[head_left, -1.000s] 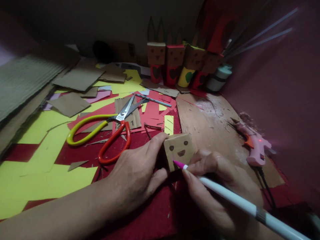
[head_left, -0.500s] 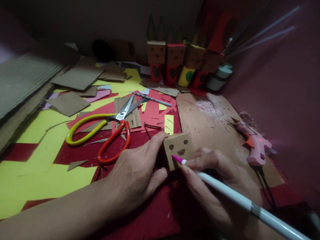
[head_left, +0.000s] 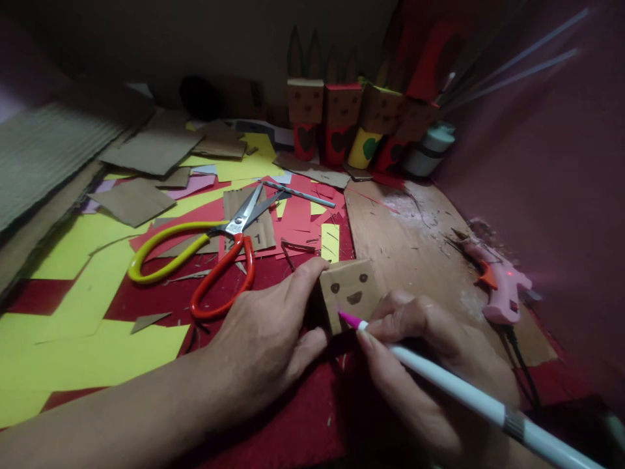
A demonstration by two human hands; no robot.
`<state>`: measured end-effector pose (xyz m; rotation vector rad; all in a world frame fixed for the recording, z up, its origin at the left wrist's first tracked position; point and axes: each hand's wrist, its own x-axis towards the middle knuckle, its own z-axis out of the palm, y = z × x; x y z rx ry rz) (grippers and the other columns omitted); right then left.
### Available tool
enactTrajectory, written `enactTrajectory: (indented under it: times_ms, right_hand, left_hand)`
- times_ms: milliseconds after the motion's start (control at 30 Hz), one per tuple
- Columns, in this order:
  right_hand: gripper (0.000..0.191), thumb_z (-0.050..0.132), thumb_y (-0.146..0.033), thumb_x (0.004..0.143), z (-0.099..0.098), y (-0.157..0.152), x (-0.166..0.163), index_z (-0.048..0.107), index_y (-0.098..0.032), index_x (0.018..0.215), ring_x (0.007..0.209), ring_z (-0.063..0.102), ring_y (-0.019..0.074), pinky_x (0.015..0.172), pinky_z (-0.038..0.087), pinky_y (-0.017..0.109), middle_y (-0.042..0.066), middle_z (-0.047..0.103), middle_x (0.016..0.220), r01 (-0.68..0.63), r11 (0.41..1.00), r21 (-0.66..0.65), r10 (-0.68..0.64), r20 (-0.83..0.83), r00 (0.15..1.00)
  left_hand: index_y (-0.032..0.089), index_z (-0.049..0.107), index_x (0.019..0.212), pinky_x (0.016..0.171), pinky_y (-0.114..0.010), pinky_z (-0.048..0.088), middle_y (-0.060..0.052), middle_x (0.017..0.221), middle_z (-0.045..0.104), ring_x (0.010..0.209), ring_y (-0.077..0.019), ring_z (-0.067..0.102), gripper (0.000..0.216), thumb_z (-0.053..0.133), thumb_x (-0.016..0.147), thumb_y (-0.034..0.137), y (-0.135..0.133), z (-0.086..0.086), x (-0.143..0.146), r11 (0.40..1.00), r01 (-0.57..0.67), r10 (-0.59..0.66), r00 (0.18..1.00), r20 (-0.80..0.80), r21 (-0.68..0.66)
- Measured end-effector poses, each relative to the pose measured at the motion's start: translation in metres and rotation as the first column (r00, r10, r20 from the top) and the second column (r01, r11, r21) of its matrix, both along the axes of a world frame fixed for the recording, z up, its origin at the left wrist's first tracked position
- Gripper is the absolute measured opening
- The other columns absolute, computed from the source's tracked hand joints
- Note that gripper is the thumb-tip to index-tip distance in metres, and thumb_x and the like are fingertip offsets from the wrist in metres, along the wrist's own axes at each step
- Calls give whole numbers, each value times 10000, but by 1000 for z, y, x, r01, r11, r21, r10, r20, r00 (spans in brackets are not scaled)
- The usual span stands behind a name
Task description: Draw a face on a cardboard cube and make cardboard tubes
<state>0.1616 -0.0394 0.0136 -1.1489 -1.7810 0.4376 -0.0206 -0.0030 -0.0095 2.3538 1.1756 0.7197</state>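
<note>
On the near part of the bench (head_left: 288, 423), the left hand (head_left: 273, 329) pinches a small box (head_left: 346, 293) by its left side, with a drawn face on its front. The right hand (head_left: 439, 335) pinches a white pen (head_left: 449, 381), its pink tip by the face's lower left. Scissors (head_left: 237, 225) lie open on the left, a pink glue gun (head_left: 502, 290) lies on the right, and paper dolls (head_left: 305, 101) stand at the far side.
</note>
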Motion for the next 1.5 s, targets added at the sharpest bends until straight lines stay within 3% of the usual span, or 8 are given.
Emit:
enactTrajectory:
  times_ms: [367,600,900,1133,1500]
  right_hand:
    - [119,617,-145,805,1,1,1,556,-246,792,505,577,110,449,448,227,-26,622,645,-42,999,-7,42,9,999]
    - [162,616,-95,790,7,0,1,537,-235,807,547,598,117,479,484,227,-22,633,680,-10,1000,-30,11,31,999]
    - [158,587,-93,780,14,0,6,517,-234,762,525,589,113,433,423,211,-23,612,624,-21,999,-41,27,139,990]
    - [126,564,-138,785,3,-1,1,518,-240,729,449,491,97,416,372,230,-33,562,574,-4,1000,-8,4,23,1000]
    - [154,631,-111,792,6,0,0,543,-235,769,514,572,118,465,457,237,-20,615,632,-21,998,-61,20,-20,1000]
  left_hand:
    - [196,340,1317,534,-263,494,-84,1069,698,803,-226,709,548,582,827,231,-1,1,1,999,-12,13,1000,-20,31]
    - [201,325,1351,648,-303,547,-101,1114,689,879,-240,711,568,566,838,239,0,0,0,1000,-8,8,1000,-2,-10]
    - [191,351,1331,623,-285,537,-94,1117,693,866,-233,707,558,583,825,224,0,0,1,1000,-8,8,1000,5,-7]
    - [195,334,1336,646,-293,541,-88,1099,694,870,-230,703,561,576,830,214,-1,2,0,1000,0,1,1000,9,-18]
    - [189,322,1351,651,-303,544,-99,1125,684,906,-245,698,575,574,835,235,-1,-1,-1,1000,3,-3,1000,1,7]
